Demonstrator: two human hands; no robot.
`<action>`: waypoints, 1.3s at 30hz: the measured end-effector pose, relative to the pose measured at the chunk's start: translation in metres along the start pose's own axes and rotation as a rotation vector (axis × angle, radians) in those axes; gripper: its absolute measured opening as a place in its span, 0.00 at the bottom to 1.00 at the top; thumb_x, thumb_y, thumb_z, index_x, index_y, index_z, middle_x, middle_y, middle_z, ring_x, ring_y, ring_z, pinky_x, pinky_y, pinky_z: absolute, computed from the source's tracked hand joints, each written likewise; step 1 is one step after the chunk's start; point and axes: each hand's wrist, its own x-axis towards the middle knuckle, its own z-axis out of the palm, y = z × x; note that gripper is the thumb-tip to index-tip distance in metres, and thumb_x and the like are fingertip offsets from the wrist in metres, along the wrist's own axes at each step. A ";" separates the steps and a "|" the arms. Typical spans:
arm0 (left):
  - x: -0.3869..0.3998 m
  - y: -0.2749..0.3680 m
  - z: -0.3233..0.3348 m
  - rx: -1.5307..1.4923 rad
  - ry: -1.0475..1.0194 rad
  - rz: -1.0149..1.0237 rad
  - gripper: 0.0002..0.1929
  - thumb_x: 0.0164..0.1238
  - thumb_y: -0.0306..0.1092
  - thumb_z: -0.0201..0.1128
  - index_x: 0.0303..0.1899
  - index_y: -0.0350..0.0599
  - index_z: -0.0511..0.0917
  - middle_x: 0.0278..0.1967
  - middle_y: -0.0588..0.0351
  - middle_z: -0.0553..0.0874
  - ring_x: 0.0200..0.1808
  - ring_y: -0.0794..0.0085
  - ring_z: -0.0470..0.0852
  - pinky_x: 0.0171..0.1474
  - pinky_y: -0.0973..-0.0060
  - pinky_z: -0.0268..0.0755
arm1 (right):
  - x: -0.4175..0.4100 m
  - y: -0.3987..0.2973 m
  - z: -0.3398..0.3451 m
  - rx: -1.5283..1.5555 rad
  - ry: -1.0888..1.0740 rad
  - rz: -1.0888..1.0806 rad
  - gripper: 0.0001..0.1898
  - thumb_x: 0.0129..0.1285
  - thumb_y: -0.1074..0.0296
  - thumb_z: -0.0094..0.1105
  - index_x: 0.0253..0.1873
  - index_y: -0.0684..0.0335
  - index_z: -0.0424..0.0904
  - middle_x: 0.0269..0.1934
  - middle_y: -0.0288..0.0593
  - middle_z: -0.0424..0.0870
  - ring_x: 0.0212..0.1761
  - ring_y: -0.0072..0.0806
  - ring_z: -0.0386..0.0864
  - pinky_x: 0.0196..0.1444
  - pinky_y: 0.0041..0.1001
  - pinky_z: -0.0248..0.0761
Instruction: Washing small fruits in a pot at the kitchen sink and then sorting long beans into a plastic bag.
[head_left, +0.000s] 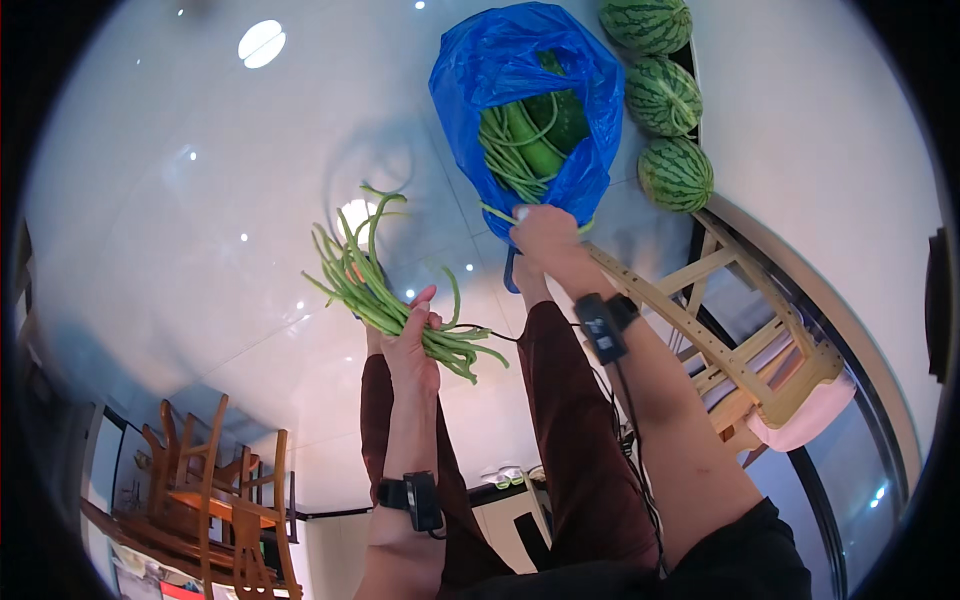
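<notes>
My left hand (416, 341) is closed round a loose bunch of green yardlong beans (364, 292), whose ends stick out on both sides. My right hand (547, 236) is at the near edge of a blue plastic bag (465, 82), with a single long bean (496, 213) at its fingertips; another bit of green shows on the hand's far side. The bag lies open on the floor. In its mouth are more long beans (504, 154), a smooth pale green long vegetable (536, 150) and a darker, bumpy green one (562, 124).
Several striped watermelons (675, 174) stand in a row along the wall, right of the bag. A light wooden folding frame (675, 315) with a pink cushion (806, 412) is by my right arm. Brown wooden chairs (217, 480) stand at lower left. Thin black cables (630, 420) run from my wrist devices.
</notes>
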 end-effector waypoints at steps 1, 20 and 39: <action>0.001 0.000 0.003 0.008 0.001 0.005 0.13 0.63 0.20 0.61 0.45 0.42 0.68 0.43 0.45 0.83 0.28 0.76 0.77 0.33 0.79 0.73 | -0.009 0.007 -0.001 0.009 0.001 -0.002 0.10 0.59 0.60 0.57 0.39 0.59 0.81 0.39 0.50 0.83 0.43 0.45 0.82 0.42 0.40 0.77; 0.010 -0.006 0.048 0.169 0.029 -0.123 0.09 0.61 0.23 0.65 0.39 0.44 0.74 0.35 0.53 0.84 0.31 0.74 0.79 0.29 0.79 0.74 | 0.019 0.022 -0.028 0.884 0.448 -0.428 0.18 0.57 0.76 0.57 0.54 0.65 0.79 0.47 0.54 0.82 0.50 0.46 0.81 0.54 0.33 0.74; 0.020 -0.003 0.018 0.080 0.078 -0.125 0.15 0.61 0.19 0.64 0.44 0.45 0.69 0.36 0.58 0.80 0.38 0.69 0.83 0.43 0.71 0.77 | 0.139 -0.009 0.014 0.353 0.545 0.053 0.28 0.44 0.57 0.73 0.53 0.58 0.77 0.48 0.48 0.80 0.51 0.47 0.78 0.55 0.45 0.66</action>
